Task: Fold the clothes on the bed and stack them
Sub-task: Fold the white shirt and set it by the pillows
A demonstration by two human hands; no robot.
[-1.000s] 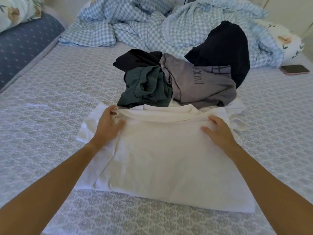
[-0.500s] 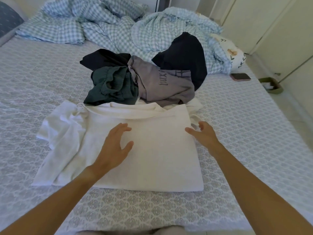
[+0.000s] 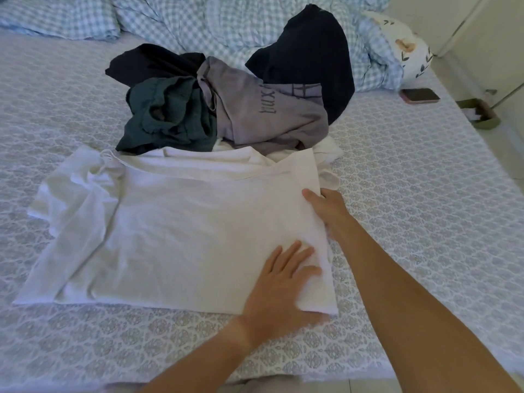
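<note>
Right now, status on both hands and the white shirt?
Left hand flat on white shirt, near right corner. Right hand at its right edge, grip unclear. Left sleeve unfolded. Clothes pile waits behind.

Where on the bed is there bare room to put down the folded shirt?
Bare patterned bedsheet lies left of the heap of dark clothes, and more between the white cotton shirt and the pink-edged phone. The middle and the checked blue duvet behind are crowded.
</note>
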